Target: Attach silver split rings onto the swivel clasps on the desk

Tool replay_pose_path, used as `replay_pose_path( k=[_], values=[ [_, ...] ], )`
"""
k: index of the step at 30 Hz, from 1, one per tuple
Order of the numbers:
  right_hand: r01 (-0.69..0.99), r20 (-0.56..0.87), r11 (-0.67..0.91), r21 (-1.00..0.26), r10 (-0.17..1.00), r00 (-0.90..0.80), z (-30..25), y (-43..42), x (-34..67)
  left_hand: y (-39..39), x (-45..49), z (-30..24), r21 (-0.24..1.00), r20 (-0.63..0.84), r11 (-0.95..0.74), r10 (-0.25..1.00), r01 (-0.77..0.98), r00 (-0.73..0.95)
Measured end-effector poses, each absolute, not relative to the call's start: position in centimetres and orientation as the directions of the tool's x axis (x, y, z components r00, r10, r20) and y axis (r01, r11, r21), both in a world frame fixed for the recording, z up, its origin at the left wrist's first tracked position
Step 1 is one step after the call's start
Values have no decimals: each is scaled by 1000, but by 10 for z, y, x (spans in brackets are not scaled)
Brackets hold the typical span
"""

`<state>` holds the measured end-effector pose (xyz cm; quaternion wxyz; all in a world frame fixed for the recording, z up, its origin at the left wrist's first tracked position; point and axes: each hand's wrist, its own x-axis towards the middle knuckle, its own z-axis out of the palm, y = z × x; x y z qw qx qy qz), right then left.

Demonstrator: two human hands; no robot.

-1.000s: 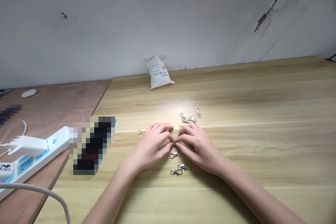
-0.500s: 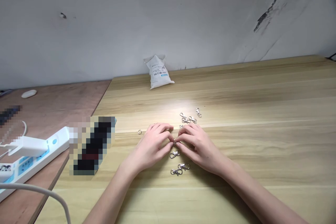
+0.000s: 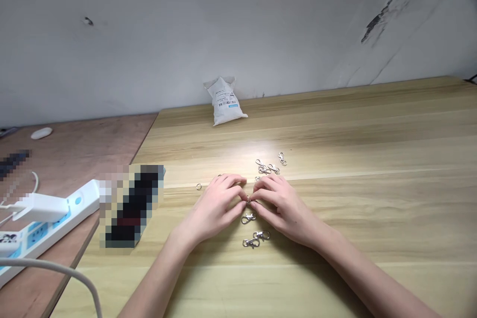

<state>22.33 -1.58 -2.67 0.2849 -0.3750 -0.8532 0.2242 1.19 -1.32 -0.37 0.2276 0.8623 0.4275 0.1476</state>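
My left hand [image 3: 219, 206] and my right hand [image 3: 279, 206] meet fingertip to fingertip, low over the table. Between their pinched thumbs and forefingers is a small silver metal piece [image 3: 248, 200], mostly covered, so I cannot tell if it is a ring or a clasp. Just below it lies a silver swivel clasp [image 3: 248, 218]. Nearer to me are two more clasps, one to the right [image 3: 261, 235] and one to the left [image 3: 251, 243]. Beyond my right hand several clasps with rings [image 3: 265, 168] are grouped. One loose ring [image 3: 198, 187] lies left of my left hand.
A white plastic parcel [image 3: 226, 104] stands by the wall. At the left are a pixelated dark flat object [image 3: 136, 208], a white power strip [image 3: 84, 200] with a grey cable [image 3: 70, 273], and a white oval case [image 3: 41, 133] on the lower brown surface.
My hands keep the same pinch with barely any movement. The whole view has shifted very slightly.
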Motion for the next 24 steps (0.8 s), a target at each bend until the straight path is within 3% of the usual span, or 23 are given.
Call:
replay_pose_path(
  k=[24],
  values=[
    [504, 319, 625, -596, 760, -566, -25, -16, 224, -13, 12, -4, 520, 61, -530, 806, 670, 589]
  ],
)
